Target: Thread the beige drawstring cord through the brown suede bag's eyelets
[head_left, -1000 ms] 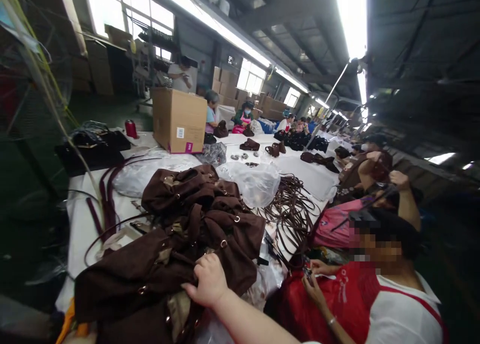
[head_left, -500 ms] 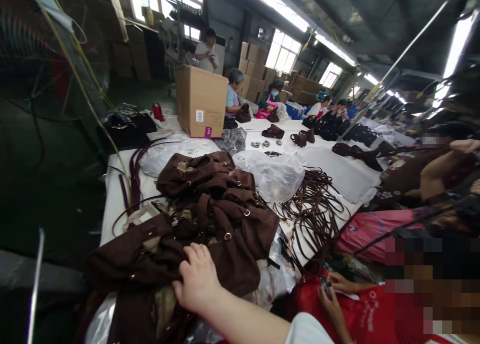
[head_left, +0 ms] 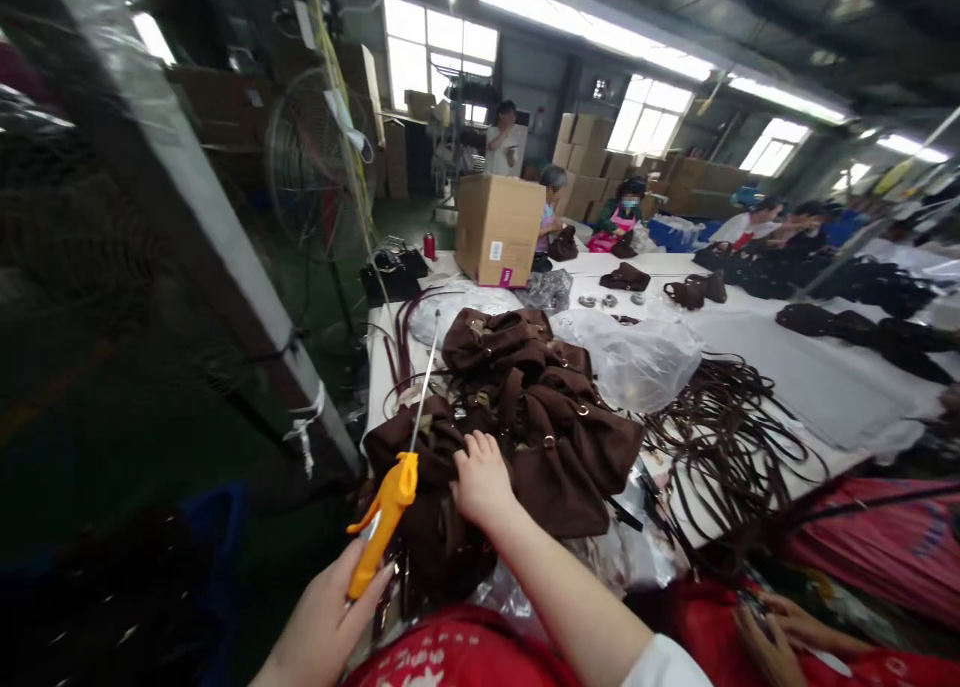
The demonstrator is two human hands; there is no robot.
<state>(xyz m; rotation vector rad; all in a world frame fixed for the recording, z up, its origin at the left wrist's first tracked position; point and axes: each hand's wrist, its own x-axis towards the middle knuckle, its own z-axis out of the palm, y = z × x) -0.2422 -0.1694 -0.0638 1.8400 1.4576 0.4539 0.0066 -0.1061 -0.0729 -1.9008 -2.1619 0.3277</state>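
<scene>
Left grip: the left hand (head_left: pixel 322 622) was wrapped around the orange handle of a long-shafted tool (head_left: pixel 394 482), with its thin metal shaft slanting up and away over the near edge of the bag pile.
Right grip: the right hand (head_left: pixel 480 482) lay pressed on the nearest brown bag (head_left: pixel 442 527), fingers (head_left: pixel 469 452) curled into a fold of its cloth.
Landmark: the pile of brown bags (head_left: pixel 536 402) sat on the white table (head_left: pixel 795 367), with the held bag at its near edge.
Beyond the pile: a cardboard box (head_left: pixel 499 229) stood farther back.
Right of the pile: a clear plastic bag (head_left: pixel 637 357) touched it, then loose brown straps (head_left: pixel 724 432).
Doing it well: by my judgement, the cloth needed holding taut and flat, the tool's tip kept clear of the gripping fingers.
Near right: a co-worker's hands (head_left: pixel 780 632) worked apart.
</scene>
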